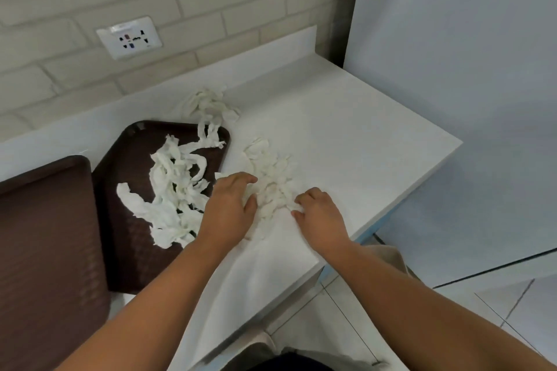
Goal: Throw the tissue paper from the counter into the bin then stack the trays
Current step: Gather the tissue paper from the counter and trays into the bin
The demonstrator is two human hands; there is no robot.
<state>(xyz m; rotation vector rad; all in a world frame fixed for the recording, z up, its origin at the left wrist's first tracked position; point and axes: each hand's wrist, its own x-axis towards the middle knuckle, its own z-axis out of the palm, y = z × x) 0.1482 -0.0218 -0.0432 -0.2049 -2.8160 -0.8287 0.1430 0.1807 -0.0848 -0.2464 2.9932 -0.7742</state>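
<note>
Crumpled white tissue paper lies in three heaps: one on the white counter point(346, 135) between my hands point(272, 181), one on a brown tray point(168, 187), one farther back by the wall point(211, 104). My left hand point(227, 209) has its fingers curled round the left side of the counter heap. My right hand point(319, 217) pinches the heap's right edge with bent fingers. The brown tray point(129, 250) lies flat, and a second brown tray point(45, 250) sits beside it at the left.
A tiled wall with a white socket point(129, 37) runs behind the counter. A pale panel point(467, 69) stands at the counter's right end. Tiled floor point(452, 319) shows below the counter's front edge. No bin is in view.
</note>
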